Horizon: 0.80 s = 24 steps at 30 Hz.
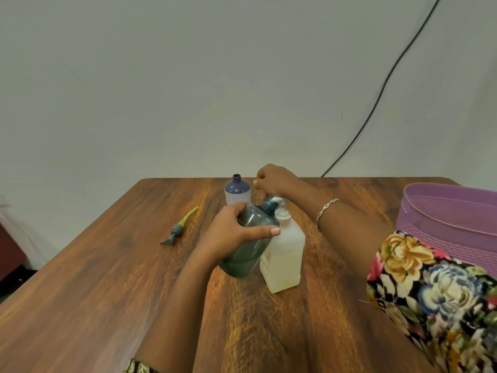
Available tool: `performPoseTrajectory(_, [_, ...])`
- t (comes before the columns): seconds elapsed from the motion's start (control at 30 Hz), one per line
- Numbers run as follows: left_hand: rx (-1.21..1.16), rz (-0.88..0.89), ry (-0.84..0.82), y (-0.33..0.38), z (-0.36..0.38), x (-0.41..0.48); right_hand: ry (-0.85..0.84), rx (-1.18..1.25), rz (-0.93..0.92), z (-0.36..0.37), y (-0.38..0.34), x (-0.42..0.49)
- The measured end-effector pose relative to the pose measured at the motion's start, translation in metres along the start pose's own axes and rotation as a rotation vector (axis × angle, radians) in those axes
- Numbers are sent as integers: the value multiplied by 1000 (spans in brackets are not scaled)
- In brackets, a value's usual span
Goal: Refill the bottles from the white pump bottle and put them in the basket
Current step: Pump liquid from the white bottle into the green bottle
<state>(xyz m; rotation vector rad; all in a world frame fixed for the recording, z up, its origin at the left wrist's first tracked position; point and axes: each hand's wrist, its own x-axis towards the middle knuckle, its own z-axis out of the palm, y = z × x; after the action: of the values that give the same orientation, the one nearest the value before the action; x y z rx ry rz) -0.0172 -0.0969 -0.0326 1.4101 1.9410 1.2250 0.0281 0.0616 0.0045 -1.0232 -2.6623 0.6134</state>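
Your left grip [228, 235] holds the tilted green bottle [250, 254] — mouth at the spout of the white pump bottle [283, 254] — right grip [271, 181] curled over its pump.

A plain, pale grey-green wall [188, 76] fills the upper half. A black cable [382, 87] slants down it behind the reddish-brown wooden table [80, 305].

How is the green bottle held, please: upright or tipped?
Tipped: the left hand holds the green bottle leaning toward the white pump bottle.
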Motion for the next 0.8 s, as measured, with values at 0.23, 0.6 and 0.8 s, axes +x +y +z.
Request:
performPoseTrajectory(0.23, [16,25,13,3,-7,0,-29,-42,39,0,-9,-2])
performPoseTrajectory(0.6, [-12,5,-11,1,-3,1,-42,17,28,-1,-8,2])
performPoseTrajectory(0.8, [22,19,15,4,-4,0,22,-80,61,-1,-12,-2])
